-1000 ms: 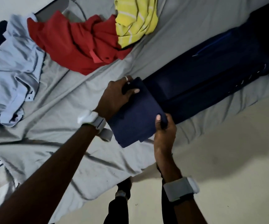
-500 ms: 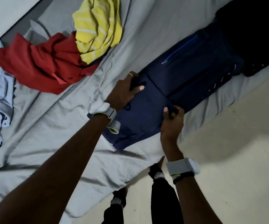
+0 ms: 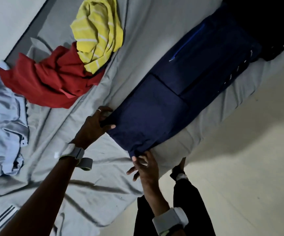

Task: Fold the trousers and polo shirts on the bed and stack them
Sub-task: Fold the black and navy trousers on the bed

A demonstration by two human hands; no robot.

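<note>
R hand (image 3: 143, 165) lower now — L hand (image 3: 95, 124) on navy trousers (image 3: 148, 116)

Your left arm stretches forward from the lower left, and your left hand (image 3: 95, 123) curls round one corner of the navy trousers (image 3: 148, 116), thumb on top. Your right hand (image 3: 143, 165) sits nearer you, thumb and forefinger pinching the near corner, other fingers splayed.

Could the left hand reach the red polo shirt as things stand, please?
Probably yes: only bare sheet lies between the left hand and the red polo shirt, though it must first release the navy garment.
</note>
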